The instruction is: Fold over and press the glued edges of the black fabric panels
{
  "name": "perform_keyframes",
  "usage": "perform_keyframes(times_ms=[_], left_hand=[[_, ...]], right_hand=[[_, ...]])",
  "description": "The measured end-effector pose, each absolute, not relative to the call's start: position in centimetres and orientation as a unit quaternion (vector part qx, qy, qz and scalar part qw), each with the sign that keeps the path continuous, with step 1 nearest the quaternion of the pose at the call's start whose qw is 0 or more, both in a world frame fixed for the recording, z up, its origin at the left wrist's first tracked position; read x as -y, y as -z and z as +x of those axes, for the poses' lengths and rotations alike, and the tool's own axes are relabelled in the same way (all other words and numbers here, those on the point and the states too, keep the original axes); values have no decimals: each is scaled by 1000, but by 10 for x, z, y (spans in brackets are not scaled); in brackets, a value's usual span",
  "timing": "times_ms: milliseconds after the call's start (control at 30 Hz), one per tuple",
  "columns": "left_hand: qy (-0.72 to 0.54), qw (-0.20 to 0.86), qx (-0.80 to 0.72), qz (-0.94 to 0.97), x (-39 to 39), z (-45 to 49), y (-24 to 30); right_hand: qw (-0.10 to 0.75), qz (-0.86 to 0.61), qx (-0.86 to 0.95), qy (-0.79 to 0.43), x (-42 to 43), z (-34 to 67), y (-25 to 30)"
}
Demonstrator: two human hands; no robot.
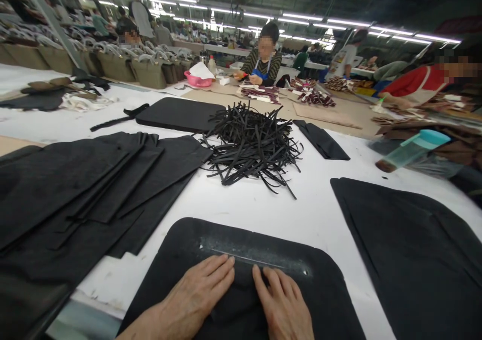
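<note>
Right in front of me lies a black panel [176, 249] with rounded corners, leather-like in look. Near its far edge runs a long narrow slot or seam [256, 260] with whitish marks around it and a small pale triangle at each end. My left hand [196, 290] rests flat on the panel, fingertips at the slot's near side. Beside it, my right hand [282, 300] also lies with fingers stretched on the black material, just short of the slot. Between the two hands the material looks slightly wrinkled. Neither hand grips anything that I can see.
Black sheets [94, 179] overlap on the left; another stack of black panels [410, 239] lies right. Beyond are a heap of black strips [256, 144], a black board [176, 113] and a bottle with a turquoise lid [414, 149]. Co-workers sit across the table.
</note>
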State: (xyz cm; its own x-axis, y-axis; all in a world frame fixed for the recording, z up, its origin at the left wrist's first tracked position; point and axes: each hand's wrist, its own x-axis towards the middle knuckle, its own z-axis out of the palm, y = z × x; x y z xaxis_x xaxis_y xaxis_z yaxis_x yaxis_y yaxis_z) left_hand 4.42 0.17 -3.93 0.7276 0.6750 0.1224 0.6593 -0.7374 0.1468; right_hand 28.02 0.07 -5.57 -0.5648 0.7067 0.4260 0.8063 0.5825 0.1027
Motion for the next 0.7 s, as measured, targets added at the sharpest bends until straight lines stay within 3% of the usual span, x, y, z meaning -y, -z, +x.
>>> perform_keyframes(times_ms=[333, 567, 700], left_hand=[[-111, -1, -415, 903, 12, -6, 38], [-167, -62, -392, 903, 9, -15, 52], [-229, -28, -424, 876, 13, -21, 83]], right_hand=[[124, -421, 890, 125, 1, 316, 65], [178, -478, 855, 90, 8, 304, 52], [173, -523, 831, 73, 14, 327, 51]])
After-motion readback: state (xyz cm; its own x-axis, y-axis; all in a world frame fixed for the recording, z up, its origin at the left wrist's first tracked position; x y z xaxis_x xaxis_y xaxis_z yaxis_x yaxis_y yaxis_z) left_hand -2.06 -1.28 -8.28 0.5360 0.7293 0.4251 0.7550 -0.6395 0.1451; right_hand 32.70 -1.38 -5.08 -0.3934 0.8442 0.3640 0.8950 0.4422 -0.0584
